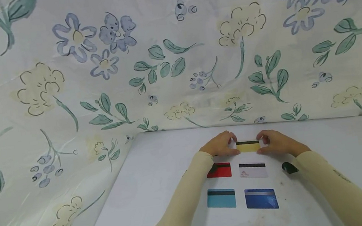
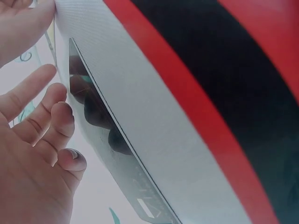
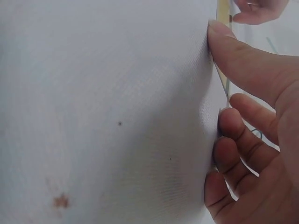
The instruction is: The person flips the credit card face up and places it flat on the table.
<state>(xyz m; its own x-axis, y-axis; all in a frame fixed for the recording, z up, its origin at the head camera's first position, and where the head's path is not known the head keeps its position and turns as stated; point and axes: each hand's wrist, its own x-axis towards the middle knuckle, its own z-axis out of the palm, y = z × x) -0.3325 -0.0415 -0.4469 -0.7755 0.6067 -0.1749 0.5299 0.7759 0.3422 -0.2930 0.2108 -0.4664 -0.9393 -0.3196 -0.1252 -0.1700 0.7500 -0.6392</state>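
Note:
A gold magnetic-stripe card [image 1: 248,148] lies at the far end of the white table between the two hands. My left hand [image 1: 220,144] holds its left edge by thumb and finger. At the opposite edge, my right hand [image 1: 277,142] does the same; its other fingertips [image 3: 226,150] are curled against the table. Beneath the left hand is a glossy dark card [image 2: 100,112], largely hidden in the head view. Nearer are a red card [image 1: 222,170], partly covered by the left wrist, and a pale lilac card [image 1: 253,171].
Closer to me lie a light blue card [image 1: 221,199] and a dark blue card [image 1: 261,199]. A floral cloth [image 1: 178,87] hangs behind and left of the white table [image 1: 137,201]. A black wrist device [image 1: 289,167] sits under the right wrist.

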